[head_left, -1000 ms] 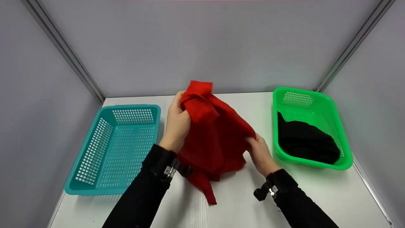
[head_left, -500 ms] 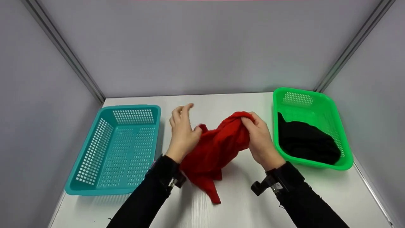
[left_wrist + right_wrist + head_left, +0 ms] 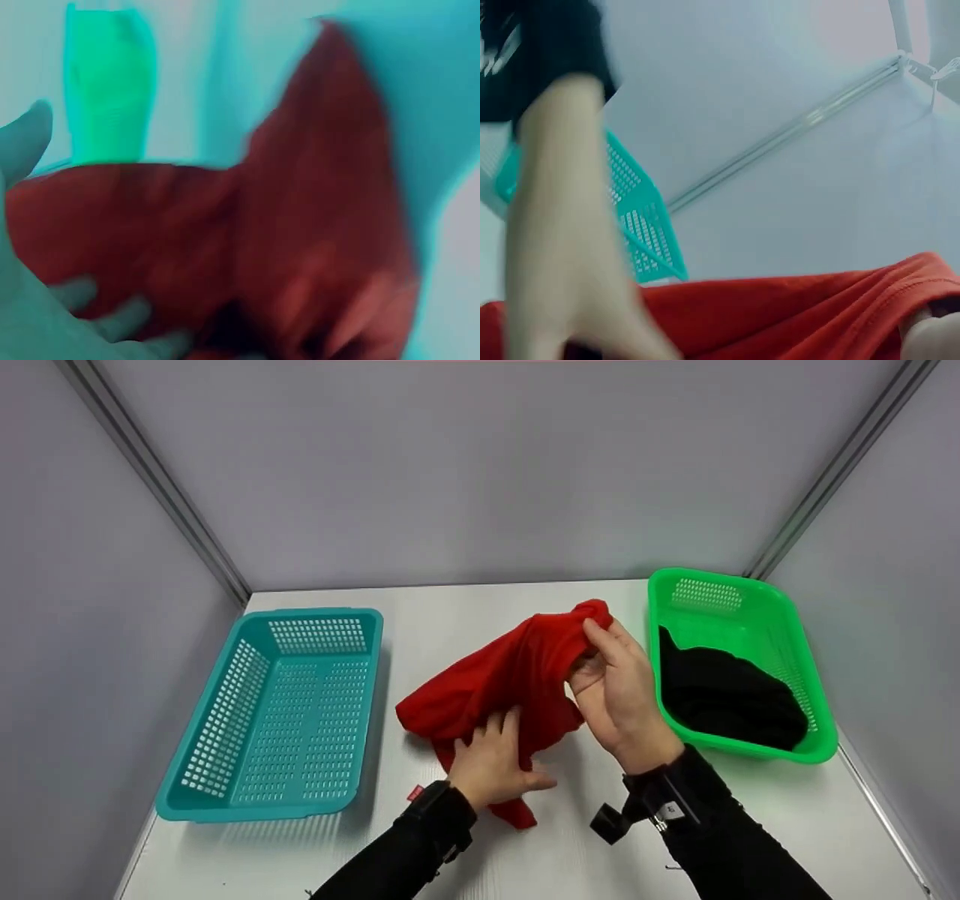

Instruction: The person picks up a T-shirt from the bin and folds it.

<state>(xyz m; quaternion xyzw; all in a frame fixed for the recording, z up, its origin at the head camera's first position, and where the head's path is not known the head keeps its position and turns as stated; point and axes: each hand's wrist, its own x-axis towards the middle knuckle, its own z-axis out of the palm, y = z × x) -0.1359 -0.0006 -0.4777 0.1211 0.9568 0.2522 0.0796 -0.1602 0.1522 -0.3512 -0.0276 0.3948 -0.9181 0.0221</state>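
A crumpled red garment (image 3: 487, 679) with a stitched hem hangs over the middle of the white table (image 3: 300, 855). My right hand (image 3: 622, 705) pinches its upper right end between thumb and fingers. Spread fingers of my left hand (image 3: 491, 765) lie against the lower front of the cloth, the thumb pointing right. In the left wrist view the garment (image 3: 300, 202) looks blurred behind the fingers. From the right wrist, the cloth (image 3: 742, 315) stretches across the bottom of the picture, with the left forearm passing in front.
On the left stands a teal perforated basket (image 3: 319, 802) with nothing in it. A green basket (image 3: 814, 697) on the right holds a folded black cloth (image 3: 727, 697). Grey panels (image 3: 480, 472) enclose the table at the back and both sides.
My left hand has let go of the garment's top and moved down to its lower front. My right hand has raised the garment's right end, while its left end has swung out.
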